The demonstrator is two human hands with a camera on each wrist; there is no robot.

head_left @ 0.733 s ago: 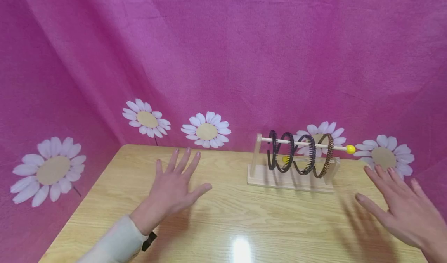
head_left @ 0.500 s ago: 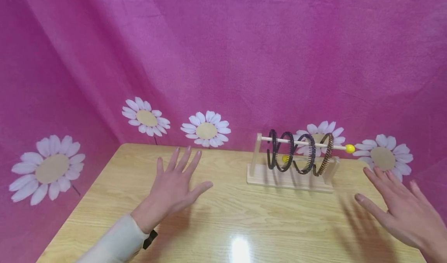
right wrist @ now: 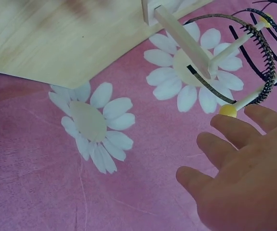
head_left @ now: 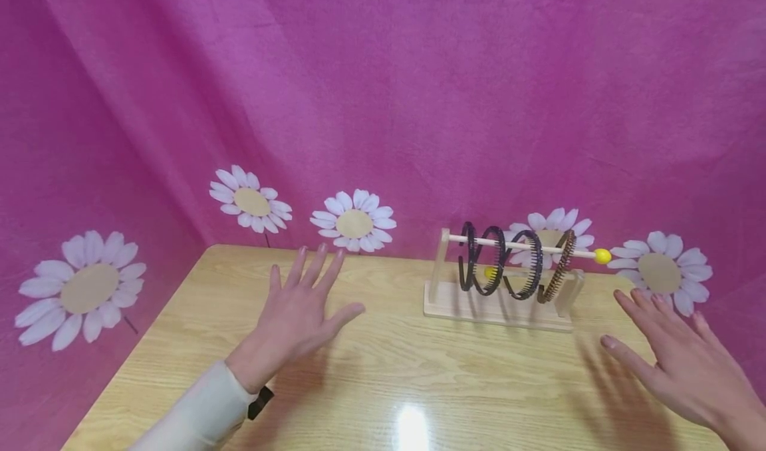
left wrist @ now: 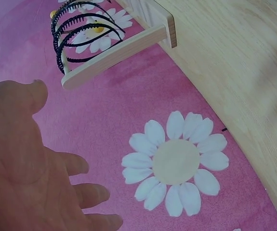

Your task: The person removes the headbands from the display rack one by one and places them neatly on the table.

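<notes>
My left hand (head_left: 293, 318) hovers palm down over the left part of the table, fingers spread and holding nothing. Off to the right, my right hand (head_left: 682, 358) is held out the same way, its fingertips to the right of a wooden stand (head_left: 497, 311). Several toothed headbands hang on the stand's upper rod; most are dark, such as the black headband (head_left: 529, 265), and the rightmost is a brown headband (head_left: 559, 268). A yellow knob (head_left: 602, 256) caps the rod's end. In the right wrist view the fingers overlap the area beside this knob.
The light wooden table (head_left: 419, 364) backs onto a pink cloth (head_left: 419, 105) printed with large white daisies. A second yellow knob (head_left: 491, 273) shows on a lower rod behind the headbands. A bright reflection lies near the table's front.
Both hands have drifted slightly, the left a little upward and the right a little to the left. The stand and its headbands stay in place.
</notes>
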